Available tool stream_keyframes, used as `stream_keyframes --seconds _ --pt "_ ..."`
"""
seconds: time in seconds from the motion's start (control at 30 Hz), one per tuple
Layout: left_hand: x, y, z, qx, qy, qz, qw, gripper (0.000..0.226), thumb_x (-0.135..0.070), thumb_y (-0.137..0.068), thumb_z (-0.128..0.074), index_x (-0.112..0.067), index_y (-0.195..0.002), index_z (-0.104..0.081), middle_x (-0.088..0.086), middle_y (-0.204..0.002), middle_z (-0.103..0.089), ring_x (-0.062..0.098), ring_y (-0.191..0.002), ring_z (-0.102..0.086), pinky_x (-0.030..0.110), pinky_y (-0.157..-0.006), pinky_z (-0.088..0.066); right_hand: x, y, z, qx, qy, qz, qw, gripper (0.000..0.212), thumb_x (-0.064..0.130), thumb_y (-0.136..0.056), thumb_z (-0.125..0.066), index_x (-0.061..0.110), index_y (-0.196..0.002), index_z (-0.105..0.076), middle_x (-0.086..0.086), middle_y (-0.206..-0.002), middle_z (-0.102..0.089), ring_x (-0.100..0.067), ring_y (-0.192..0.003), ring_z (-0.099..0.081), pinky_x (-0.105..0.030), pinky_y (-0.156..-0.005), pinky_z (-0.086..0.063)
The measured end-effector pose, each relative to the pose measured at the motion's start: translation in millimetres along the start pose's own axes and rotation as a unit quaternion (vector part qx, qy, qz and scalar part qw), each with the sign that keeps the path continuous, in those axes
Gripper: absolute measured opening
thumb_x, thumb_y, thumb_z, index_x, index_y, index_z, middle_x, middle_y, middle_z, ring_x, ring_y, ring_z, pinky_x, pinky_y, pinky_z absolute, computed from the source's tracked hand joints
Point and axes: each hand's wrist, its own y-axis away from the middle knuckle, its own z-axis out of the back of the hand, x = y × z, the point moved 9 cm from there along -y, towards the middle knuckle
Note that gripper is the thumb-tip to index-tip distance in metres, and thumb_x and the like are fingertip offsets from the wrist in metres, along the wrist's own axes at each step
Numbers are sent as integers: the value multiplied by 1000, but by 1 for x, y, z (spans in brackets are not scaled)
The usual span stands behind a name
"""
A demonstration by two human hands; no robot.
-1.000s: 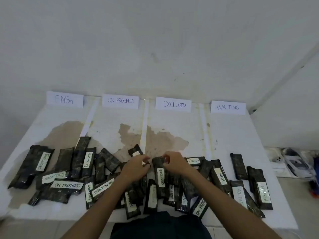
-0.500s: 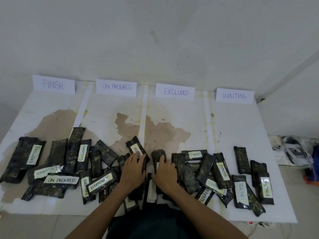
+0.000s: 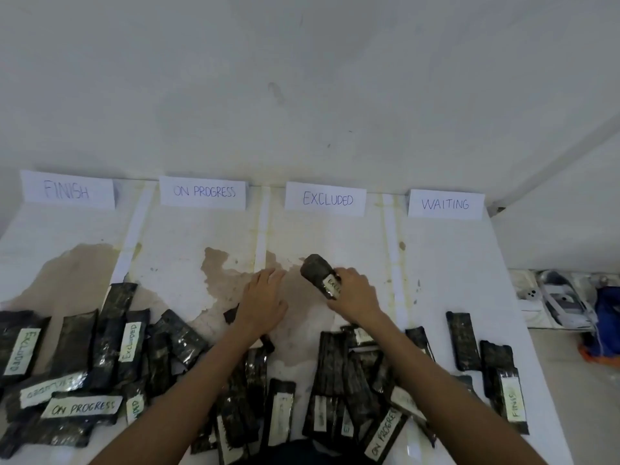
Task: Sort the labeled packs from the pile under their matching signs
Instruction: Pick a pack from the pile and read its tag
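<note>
One pack pinched in your right hand, left hand flat and spread: lay it label-up under the EXCLUDED sign.

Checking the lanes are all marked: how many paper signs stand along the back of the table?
4, in a row along the back edge: FINISH far left, ON PROGRESS, EXCLUDED, WAITING far right. None appears hidden.

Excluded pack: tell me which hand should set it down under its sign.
Right. The right hand already grips the Excluded pack in the lane below the EXCLUDED sign. The left hand lies on another pack by the ON PROGRESS lane.
</note>
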Motion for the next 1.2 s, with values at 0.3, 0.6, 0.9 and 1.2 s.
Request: stream_keyframes --seconds 0.3,0.6,0.9,1.2 --pt "-30 -123 -17 19 2 -28 999 59 -17 -84 -55 -11 -139 -36 14 -146 -33 30 -136 -27 43 -106 -29 -54 -118 63 -54 74 45 995 58 16 -78 -69 23 -132 -47 -5 -125 -52 -30 -109 -45 -39 -85 -39" --pt "-45 -167 -48 22 -24 -52 998 58 -14 -78 -63 -5 -132 -46 21 -142 -38 38 -132 -35 48 -102 -37 -66 -160 58 -43 116 103 987 59 8 -79 -66 20 -134 -46 -6 -129 -49 -31 -112 -43 -40 -88 -37" --pt "-46 -148 -40 27 -11 -41 999 57 -15 -83 -58 -7 -137 -41 17 -146 -34 33 -136 -29 45 -108 -30 -55 -138 61 -51 86 137 985 66 3 -77 -64 15 -138 -42 -11 -140 -41 -32 -126 -37 -42 -100 -32" --pt "-37 -44 -55 56 -5 -29 998 53 -22 -78 -40 -6 -128 -48 17 -135 -47 35 -120 -46 45 -96 -41 -50 -26 2 126 42 140 981 53 4 -80 -60 18 -131 -51 -7 -127 -54 -24 -118 -50 -36 -95 -43"
